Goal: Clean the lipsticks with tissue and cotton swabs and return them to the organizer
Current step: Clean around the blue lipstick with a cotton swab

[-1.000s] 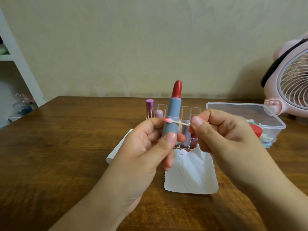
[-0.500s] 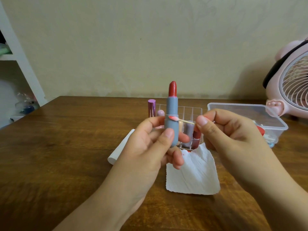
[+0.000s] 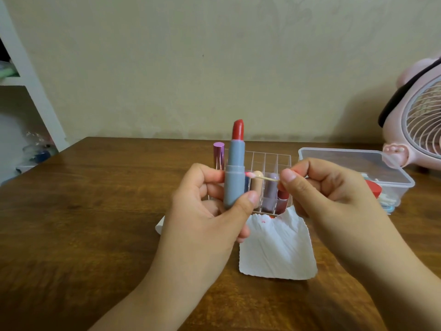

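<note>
Your left hand [image 3: 210, 211] grips the open lipstick [image 3: 235, 173] upright above the table [image 3: 95, 211]; your right hand [image 3: 329, 194] pinches a cotton swab [image 3: 261, 177], its pink tip touching the tube's right side.

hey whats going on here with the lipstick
A person is cleaning an open red lipstick. The left hand holds its grey tube upright, and the right hand pinches a cotton swab with its pink-stained tip at the tube's side. A stained tissue lies on the table in front of the clear organizer.
</note>
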